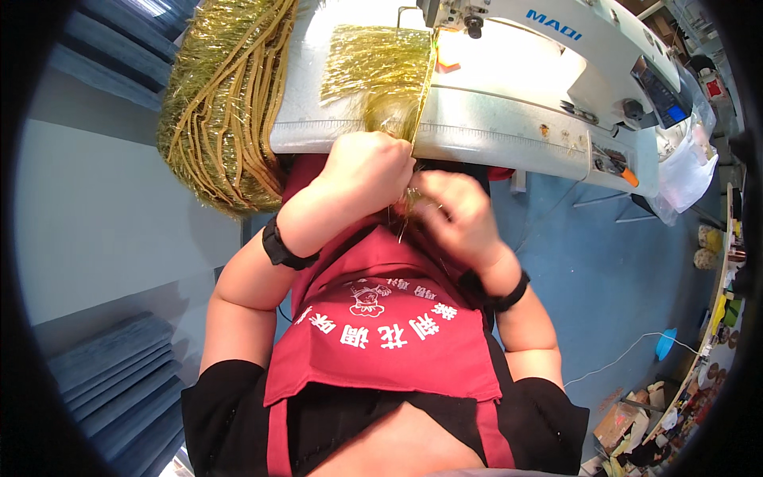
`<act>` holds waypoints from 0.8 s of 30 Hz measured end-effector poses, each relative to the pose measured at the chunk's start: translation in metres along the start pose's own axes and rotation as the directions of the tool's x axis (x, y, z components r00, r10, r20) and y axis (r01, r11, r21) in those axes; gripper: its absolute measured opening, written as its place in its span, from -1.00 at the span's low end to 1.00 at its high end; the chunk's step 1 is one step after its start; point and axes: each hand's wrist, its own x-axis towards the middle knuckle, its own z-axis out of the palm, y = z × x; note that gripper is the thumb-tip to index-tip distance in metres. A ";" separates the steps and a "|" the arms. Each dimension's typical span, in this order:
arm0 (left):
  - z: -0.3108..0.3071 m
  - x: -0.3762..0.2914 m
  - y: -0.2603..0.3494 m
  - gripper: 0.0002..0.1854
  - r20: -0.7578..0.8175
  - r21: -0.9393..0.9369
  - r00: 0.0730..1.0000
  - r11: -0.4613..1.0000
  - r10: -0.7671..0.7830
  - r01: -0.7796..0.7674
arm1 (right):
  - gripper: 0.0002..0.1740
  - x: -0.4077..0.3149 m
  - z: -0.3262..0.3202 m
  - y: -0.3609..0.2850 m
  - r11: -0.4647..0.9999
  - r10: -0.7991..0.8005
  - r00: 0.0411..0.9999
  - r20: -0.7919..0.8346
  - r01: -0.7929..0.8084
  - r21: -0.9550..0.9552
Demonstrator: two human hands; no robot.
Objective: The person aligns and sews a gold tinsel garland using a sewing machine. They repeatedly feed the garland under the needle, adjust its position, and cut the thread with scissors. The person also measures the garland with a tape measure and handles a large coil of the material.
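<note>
My left hand (371,170) is closed around the lower end of a gold-green metallic tinsel fringe (381,59), at the table's front edge. The fringe lies on the bed of a MAQI sewing machine (536,36), its corded edge (424,98) running up toward the needle area. Just below and to the right, my right hand (456,208) is curled and blurred by motion. Loose tinsel strands (404,217) hang between the two hands; whether the right fingers pinch them is unclear. Left of the machine bed hangs a thick bundle of the same fringe (223,119).
A ruler scale (512,138) runs along the table's front edge. Thread snips (578,111) lie on the machine bed. A recessed tray (614,161) holds small tools, one orange-handled. A white plastic bag (685,167) hangs at the right. A red apron (381,369) covers my lap.
</note>
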 end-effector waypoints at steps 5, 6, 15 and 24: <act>-0.006 0.000 -0.010 -0.77 -0.158 -0.083 0.987 0.996 0.015 -0.028 | -0.57 0.054 0.001 0.071 0.798 0.118 0.914 -0.387 -0.319 -0.512; -0.004 0.001 -0.010 -0.77 -0.171 -0.088 0.985 0.995 0.022 -0.038 | -0.55 0.059 0.024 0.073 0.712 0.189 0.917 -0.352 -0.375 -0.594; 0.056 0.007 0.002 -0.81 0.073 0.056 0.991 0.992 0.109 -0.113 | -0.60 -0.034 0.109 0.061 0.937 0.155 0.835 0.528 -0.294 0.189; 0.082 0.010 0.013 -0.82 -0.026 0.056 0.989 0.988 0.144 -0.143 | -0.91 -0.034 -0.015 0.046 0.912 0.342 0.928 -0.145 -0.365 -0.186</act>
